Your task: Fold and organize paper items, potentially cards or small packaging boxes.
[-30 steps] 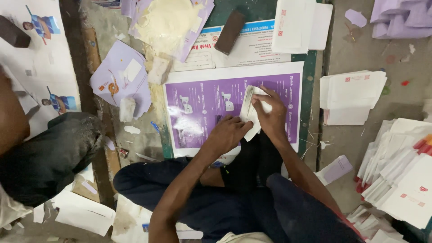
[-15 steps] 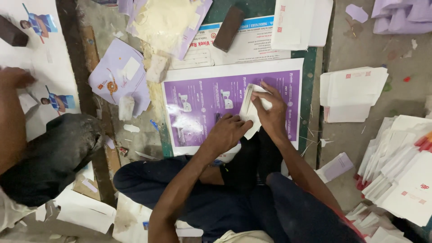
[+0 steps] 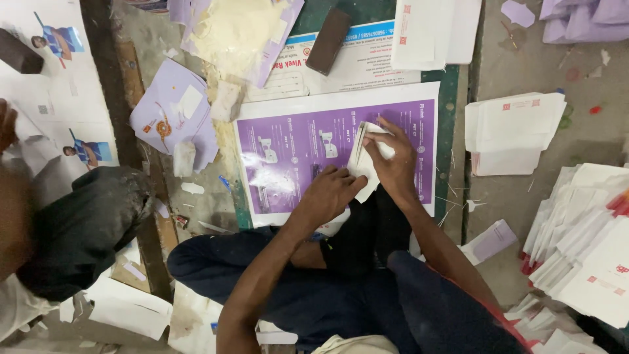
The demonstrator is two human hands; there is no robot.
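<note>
Both hands meet on a small folded white paper (image 3: pixel 364 157): the left hand (image 3: pixel 331 191) presses its lower edge, and the right hand (image 3: pixel 395 164) lies over its right side, fingers closed on it. The paper rests on a purple printed sheet (image 3: pixel 288 147) (glossy, white-bordered) on the green worktop (image 3: pixel 448 98). A white envelope stack (image 3: pixel 511 131) sits to the right.

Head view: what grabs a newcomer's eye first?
Dead centre, the large glossy purple printed sheet lies flat on the floor, and on it both hands work a small folded white paper piece: the left hand presses its lower edge, the right hand lies over its right side. To the right sit stacks of white paper envelopes; at the left edge, another person's arm reaches over white printed sheets.
</note>
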